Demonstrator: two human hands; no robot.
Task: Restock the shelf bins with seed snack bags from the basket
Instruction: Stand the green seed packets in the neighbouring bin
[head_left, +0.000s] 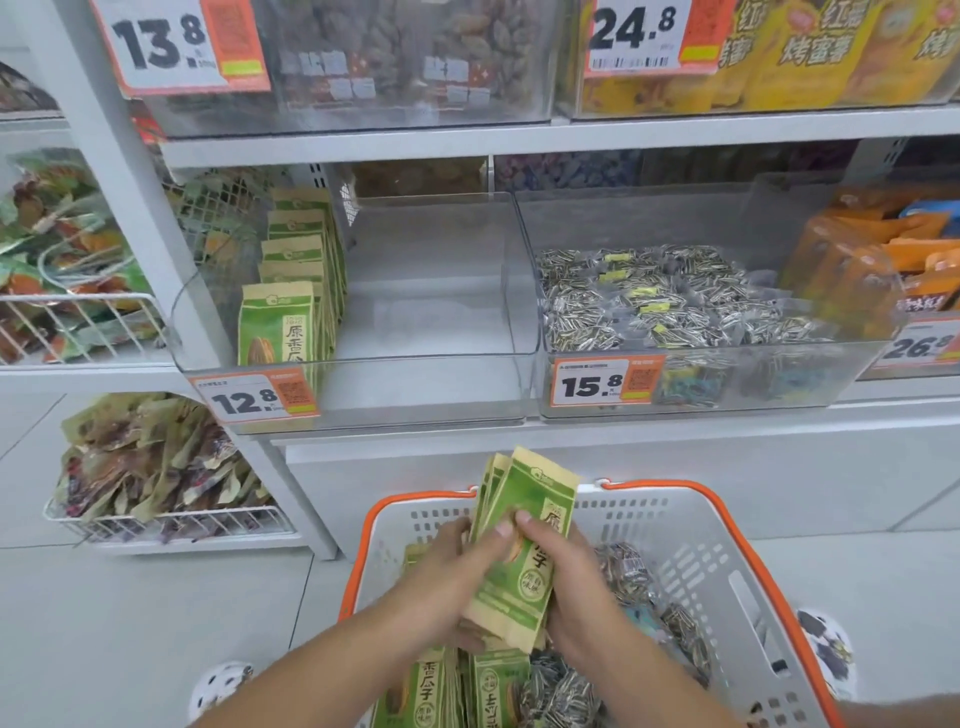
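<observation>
White shop shelving (363, 148) stood ahead of me over a pale tiled floor, with clear plastic bins on the middle shelf. At my feet sat the basket (727, 571), perforated grey plastic with an orange rim.

Both hands were closed on one small stack of green seed bags (524, 551), held upright above the basket. My left hand (452, 566) gripped the stack's left side, thumb across the front face; my right hand (571, 577) gripped the right edge, fingertips curled over the front. More green bags (436, 691) lay flat in the basket below, beside clear packs of striped seeds (561, 696).

Target, by my judgement: the left bin (441, 358), tagged 12.8, which held a single row of matching bags (296, 291) standing against its left wall; the rest of its floor was bare. The neighbouring bin (675, 405), tagged 15.8, held a heap of striped seed packs (649, 301).

Note on method: square the stack's edges before lifting, carry it upright with faces forward, and set it just beside the standing row so that row props it.

Materials: the bags looked like matte paper-faced pouches with tan sealed ends, flat and stiff enough to stand, probably slippery against each other. Bin walls were glossy, rigid, with rounded front corners.
</observation>
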